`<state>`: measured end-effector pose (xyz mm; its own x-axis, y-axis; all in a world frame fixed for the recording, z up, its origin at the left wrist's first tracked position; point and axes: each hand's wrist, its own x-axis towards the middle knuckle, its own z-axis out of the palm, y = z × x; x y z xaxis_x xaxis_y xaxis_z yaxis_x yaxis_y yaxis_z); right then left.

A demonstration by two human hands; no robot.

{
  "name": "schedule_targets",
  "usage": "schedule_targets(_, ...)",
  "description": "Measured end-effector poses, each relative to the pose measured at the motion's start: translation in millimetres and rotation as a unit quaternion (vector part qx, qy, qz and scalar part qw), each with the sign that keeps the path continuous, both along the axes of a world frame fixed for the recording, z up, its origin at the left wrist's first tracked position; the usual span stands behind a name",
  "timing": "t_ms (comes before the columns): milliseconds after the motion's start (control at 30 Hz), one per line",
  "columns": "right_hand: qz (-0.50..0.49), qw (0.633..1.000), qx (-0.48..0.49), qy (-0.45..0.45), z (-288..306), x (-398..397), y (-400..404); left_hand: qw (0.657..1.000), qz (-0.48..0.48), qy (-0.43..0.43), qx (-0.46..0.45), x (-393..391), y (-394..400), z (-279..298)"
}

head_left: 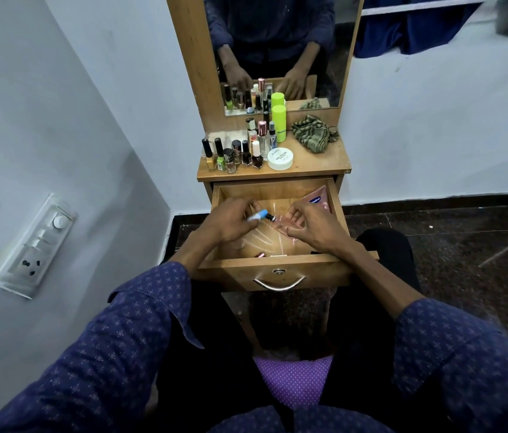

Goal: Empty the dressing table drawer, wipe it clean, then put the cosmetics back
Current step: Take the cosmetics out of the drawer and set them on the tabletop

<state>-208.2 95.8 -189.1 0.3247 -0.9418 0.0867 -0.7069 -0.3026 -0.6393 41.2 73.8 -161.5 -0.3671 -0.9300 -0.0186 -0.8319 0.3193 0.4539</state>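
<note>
Both hands are down inside the open drawer (277, 190), which stands pulled out below the counter (315, 162). The left hand (230, 221) sits over the drawer's left half, and its grip is curled round a small blue tube (257, 215); the tube pokes out of the fingers toward the drawer's middle, its dark cap (269, 217) clear of the hand and pointing at the other hand. The right hand (312, 228) lies over the drawer's right half, and its grip is narrow, thumb and fingers pinching a clear plastic pouch (280, 225) that lies on the drawer floor between the two hands. From here I cannot tell what is inside the pouch. In the drawer's far right corner a pink sachet (318, 198) leans against the wall, apart from both hands. At the drawer's near edge a small pinkish item (259, 254) lies just behind the front panel, above the metal handle (279, 284).

On the counter above the drawer, nail polish bottles (230, 156) crowd the left side, a white round jar (280, 158) sits just right of them, a bright green bottle (279, 123) stands behind, and a crumpled green cloth (314, 132) lies at the right, under the mirror (277, 51)
</note>
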Motion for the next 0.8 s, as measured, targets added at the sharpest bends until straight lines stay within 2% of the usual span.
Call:
schedule_targets(100,-0.03,0.999,-0.013,-0.034,7.3,-0.8,2.4,0.993,0.034,0.084,-0.081,-6.9,-8.7,15.3)
schedule_targets(233,-0.051,0.997,-0.023,-0.057,10.5,-2.0,2.1,0.973,0.087,0.174,-0.127,-17.3,-18.1,26.9)
schedule_targets(433,-0.043,0.997,-0.019,-0.068,9.5,-1.9,2.5,0.954,0.145,0.143,-0.221,-16.8,-29.8,35.8)
schedule_targets(800,-0.05,0.996,-0.014,-0.067,8.0,-1.6,1.4,0.924,0.213,0.184,-0.258,-30.2,-50.1,40.9)
